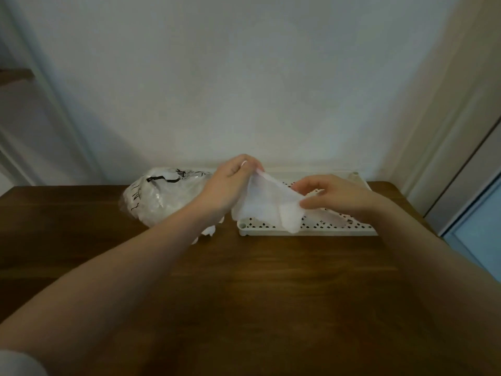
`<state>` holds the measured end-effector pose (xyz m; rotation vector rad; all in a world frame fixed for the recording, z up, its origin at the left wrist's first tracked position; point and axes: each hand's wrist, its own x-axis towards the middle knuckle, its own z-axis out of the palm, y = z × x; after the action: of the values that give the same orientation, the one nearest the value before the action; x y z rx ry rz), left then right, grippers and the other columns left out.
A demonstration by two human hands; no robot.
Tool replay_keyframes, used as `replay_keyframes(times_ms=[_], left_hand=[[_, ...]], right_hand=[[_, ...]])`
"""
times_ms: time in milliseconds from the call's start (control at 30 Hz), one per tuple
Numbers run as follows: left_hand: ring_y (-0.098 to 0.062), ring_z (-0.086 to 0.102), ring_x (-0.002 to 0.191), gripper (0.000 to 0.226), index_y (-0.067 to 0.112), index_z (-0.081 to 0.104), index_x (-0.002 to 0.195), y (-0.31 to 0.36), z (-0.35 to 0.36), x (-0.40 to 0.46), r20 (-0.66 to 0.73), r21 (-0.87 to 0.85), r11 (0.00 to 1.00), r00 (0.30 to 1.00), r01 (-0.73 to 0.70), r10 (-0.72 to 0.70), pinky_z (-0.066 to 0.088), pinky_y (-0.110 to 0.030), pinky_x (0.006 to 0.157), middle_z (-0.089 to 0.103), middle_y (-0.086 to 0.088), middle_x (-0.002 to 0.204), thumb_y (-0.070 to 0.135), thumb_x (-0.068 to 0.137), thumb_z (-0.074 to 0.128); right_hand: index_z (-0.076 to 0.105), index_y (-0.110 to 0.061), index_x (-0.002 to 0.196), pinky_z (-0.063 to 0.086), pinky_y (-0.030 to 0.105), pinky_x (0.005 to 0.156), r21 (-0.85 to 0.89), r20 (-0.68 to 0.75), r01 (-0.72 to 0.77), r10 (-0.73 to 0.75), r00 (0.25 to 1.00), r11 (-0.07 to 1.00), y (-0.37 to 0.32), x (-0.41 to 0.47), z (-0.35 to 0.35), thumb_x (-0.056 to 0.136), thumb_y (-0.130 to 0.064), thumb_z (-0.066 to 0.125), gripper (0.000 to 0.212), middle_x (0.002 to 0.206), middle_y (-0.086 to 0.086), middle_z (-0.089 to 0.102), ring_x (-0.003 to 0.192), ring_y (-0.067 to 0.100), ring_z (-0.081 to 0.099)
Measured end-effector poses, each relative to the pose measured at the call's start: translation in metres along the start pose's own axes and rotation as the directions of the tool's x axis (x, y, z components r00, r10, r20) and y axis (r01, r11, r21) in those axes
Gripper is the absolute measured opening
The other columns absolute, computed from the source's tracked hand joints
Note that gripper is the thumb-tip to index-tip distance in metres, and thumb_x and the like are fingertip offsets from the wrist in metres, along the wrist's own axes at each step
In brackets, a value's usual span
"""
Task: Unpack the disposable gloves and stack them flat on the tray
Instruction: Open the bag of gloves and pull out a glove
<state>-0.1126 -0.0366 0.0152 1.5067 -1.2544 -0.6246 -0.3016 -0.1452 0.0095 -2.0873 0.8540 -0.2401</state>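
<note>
A thin translucent white disposable glove (264, 204) is stretched between both hands above the left end of the tray. My left hand (230, 183) pinches its upper edge. My right hand (333, 195) pinches its lower right side. The glove's fingers hang down over the near rim of the white perforated tray (306, 230), which sits at the back right of the table. A crinkled clear plastic bag (157, 196) with black print lies left of the tray, partly behind my left forearm. Some white glove material (208, 231) pokes out below that forearm.
The dark wooden table (244, 289) stretches toward me. A pale wall stands right behind the bag and tray. A door frame runs along the right side beyond the table's right edge.
</note>
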Motion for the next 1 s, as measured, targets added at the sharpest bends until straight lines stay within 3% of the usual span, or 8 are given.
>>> replay_keyframes(times_ms=[200, 367, 500, 600, 700, 800, 900, 1000], left_hand=[[0.002, 0.057, 0.06, 0.027, 0.021, 0.068, 0.085, 0.013, 0.005, 0.008, 0.104, -0.056, 0.997, 0.993, 0.059, -0.053, 0.044, -0.013, 0.054, 0.062, 0.011, 0.069, 0.025, 0.098, 0.044], [-0.004, 0.061, 0.062, 0.02, 0.018, 0.064, 0.084, 0.022, 0.011, 0.012, 0.127, -0.114, 0.989, 0.989, 0.092, -0.077, 0.049, -0.017, 0.056, 0.064, 0.002, 0.075, 0.019, 0.096, 0.049], [-0.01, 0.054, 0.061, 0.018, 0.019, 0.062, 0.083, 0.02, 0.013, 0.017, 0.082, -0.052, 0.99, 0.989, 0.129, -0.124, 0.045, -0.019, 0.054, 0.06, 0.001, 0.071, 0.023, 0.096, 0.05], [-0.017, 0.063, 0.075, 0.02, 0.017, 0.058, 0.101, 0.019, 0.014, 0.021, 0.113, 0.002, 0.978, 0.971, 0.21, -0.209, 0.053, -0.028, 0.064, 0.065, -0.002, 0.087, 0.031, 0.086, 0.064], [-0.025, 0.065, 0.094, 0.039, 0.011, 0.054, 0.116, 0.019, 0.014, 0.026, 0.211, 0.06, 0.956, 0.932, 0.287, -0.293, 0.053, -0.039, 0.086, 0.065, -0.015, 0.107, 0.015, 0.081, 0.07], [-0.031, 0.063, 0.099, 0.024, 0.0, 0.062, 0.109, 0.017, 0.017, 0.03, 0.21, 0.064, 0.951, 0.928, 0.302, -0.309, 0.049, -0.043, 0.093, 0.064, -0.023, 0.111, 0.003, 0.086, 0.057], [-0.025, 0.06, 0.088, 0.016, -0.003, 0.062, 0.095, 0.015, 0.027, 0.034, 0.194, -0.044, 0.939, 0.925, 0.342, -0.327, 0.052, -0.034, 0.086, 0.065, -0.017, 0.096, 0.003, 0.09, 0.048], [-0.016, 0.055, 0.073, 0.017, 0.005, 0.061, 0.083, 0.017, 0.037, 0.038, 0.172, -0.069, 0.941, 0.933, 0.332, -0.317, 0.05, -0.023, 0.069, 0.059, -0.007, 0.079, 0.006, 0.092, 0.046]], right_hand=[[0.057, -0.031, 0.124, 0.04, 0.038, 0.105, 0.18, -0.009, 0.139, -0.139, 0.99, 0.974, -0.009, 0.003, 0.006, 0.088, -0.037, 0.061, 0.036, 0.124, -0.016, 0.059, 0.117, 0.001, 0.053], [0.061, -0.013, 0.111, 0.049, 0.023, 0.084, 0.376, 0.025, 0.234, -0.262, 0.965, 0.897, -0.021, 0.013, 0.022, 0.088, -0.01, 0.061, 0.023, 0.101, -0.005, 0.067, 0.096, 0.007, 0.064], [0.06, -0.011, 0.08, 0.044, 0.018, 0.056, 0.362, -0.043, 0.184, -0.181, 0.983, 0.914, -0.023, 0.017, 0.022, 0.088, 0.001, 0.054, 0.015, 0.063, -0.008, 0.061, 0.057, 0.005, 0.057], [0.061, -0.007, 0.078, 0.045, 0.03, 0.066, 0.224, -0.132, 0.125, -0.097, 0.987, 0.967, -0.021, 0.022, 0.017, 0.086, -0.004, 0.05, 0.013, 0.073, 0.005, 0.061, 0.068, 0.016, 0.057], [0.056, -0.011, 0.071, 0.043, 0.023, 0.055, 0.328, -0.101, 0.017, 0.017, 0.995, 0.944, -0.019, 0.024, 0.009, 0.088, -0.001, 0.043, 0.023, 0.065, 0.003, 0.054, 0.056, 0.011, 0.052], [0.055, -0.011, 0.078, 0.041, 0.028, 0.063, 0.447, -0.032, -0.005, 0.022, 0.999, 0.895, -0.011, 0.021, 0.003, 0.093, -0.01, 0.045, 0.018, 0.071, 0.004, 0.053, 0.066, 0.016, 0.051], [0.058, -0.015, 0.1, 0.051, 0.031, 0.071, 0.247, -0.046, 0.062, -0.052, 0.998, 0.967, -0.002, 0.018, 0.002, 0.091, -0.025, 0.058, 0.014, 0.094, 0.001, 0.063, 0.083, 0.018, 0.063], [0.059, -0.011, 0.096, 0.047, 0.03, 0.065, -0.064, -0.24, 0.091, -0.104, 0.965, 0.994, 0.001, 0.019, 0.0, 0.085, -0.009, 0.054, 0.011, 0.088, 0.004, 0.061, 0.08, 0.021, 0.06]])
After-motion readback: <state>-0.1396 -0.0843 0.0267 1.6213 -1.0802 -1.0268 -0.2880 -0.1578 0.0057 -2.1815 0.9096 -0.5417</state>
